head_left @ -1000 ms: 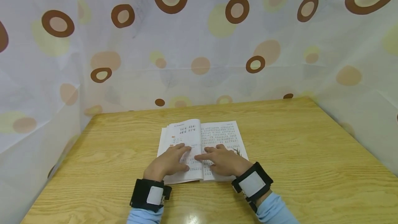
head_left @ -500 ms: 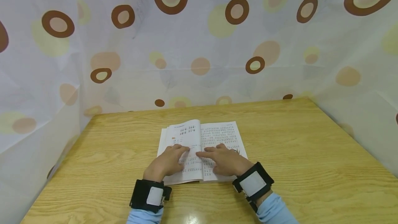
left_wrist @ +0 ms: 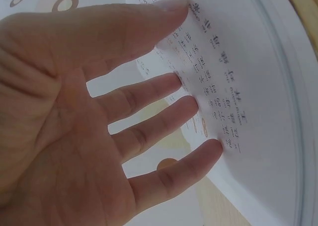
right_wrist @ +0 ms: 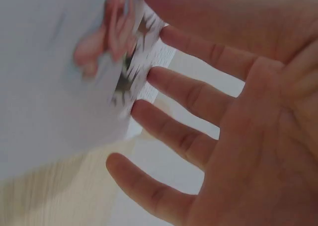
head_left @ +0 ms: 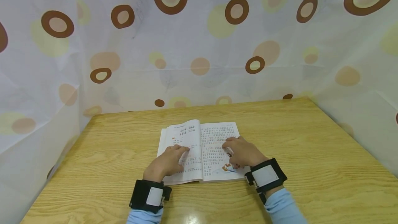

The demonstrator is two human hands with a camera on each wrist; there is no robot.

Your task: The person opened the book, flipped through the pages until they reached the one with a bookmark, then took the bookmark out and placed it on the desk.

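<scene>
An open book (head_left: 214, 151) with printed text lies on the table, its left pages arched up near the spine. My left hand (head_left: 166, 161) rests on the left page, fingers spread and nearly straight. In the left wrist view the fingertips (left_wrist: 214, 145) touch the left page (left_wrist: 263, 112) over lines of print. My right hand (head_left: 244, 152) is over the outer part of the right page, beside a small coloured picture (head_left: 228, 167). In the right wrist view its fingers (right_wrist: 186, 94) are spread, the tips at the right page (right_wrist: 49, 97) and the little finger beyond its edge.
The book lies on a wooden table (head_left: 118, 155). Behind and at both sides hangs a white sheet (head_left: 199, 37) with brown, peach and yellow spots. Black straps (head_left: 146, 196) with white patches circle both wrists, above light blue sleeves (head_left: 284, 206).
My right hand has moved right, from near the spine to the right page's outer side, uncovering more print and the coloured picture. My left hand has hardly moved.
</scene>
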